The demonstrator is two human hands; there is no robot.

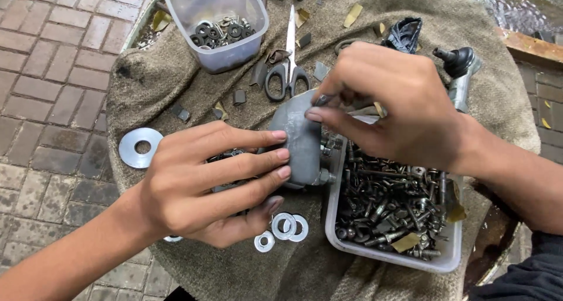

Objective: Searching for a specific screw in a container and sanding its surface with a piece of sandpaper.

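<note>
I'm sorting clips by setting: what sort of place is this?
Probably an outdoor, makeshift repair spot. A tray of bolts and screws and a tub of washers sit on a rough cloth over brick paving, with scissors nearby.
</note>
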